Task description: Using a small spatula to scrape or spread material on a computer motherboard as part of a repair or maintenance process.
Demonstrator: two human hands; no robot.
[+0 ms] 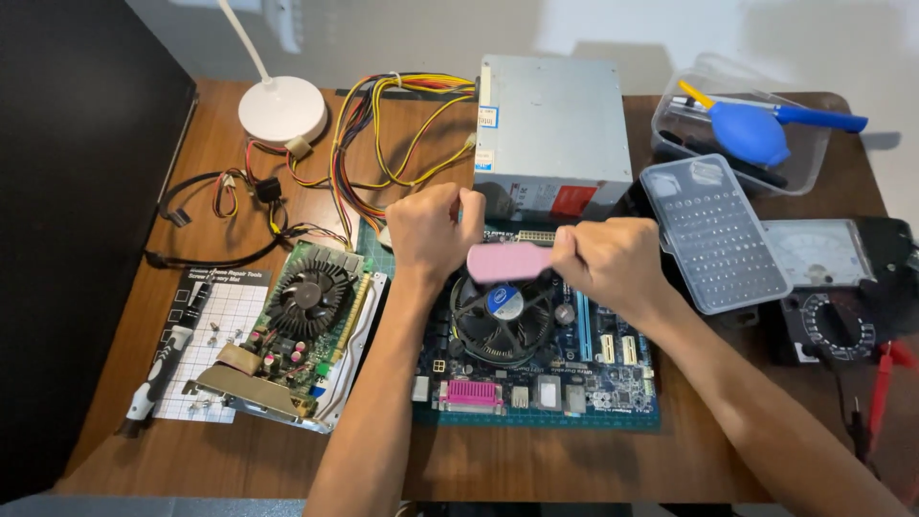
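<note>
On the brown table [239,450] a blue motherboard [613,378] lies before a grey power supply [550,120], a graphics card [302,335] off to its left. Above the board's round cooler fan [503,325] hangs a pink eraser block [507,260], its long axis running left to right between the hands. The right hand [613,263] is closed around its right end and nearer to it, while the left hand [431,230], fingers curled, pinches a small part I cannot make out just beside the left end.

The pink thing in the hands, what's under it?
Under the pink block, held by the right hand, sits a round black fan on a blue circuit board. The left hand hides the board part behind it; what it pinches can't be seen.
</note>
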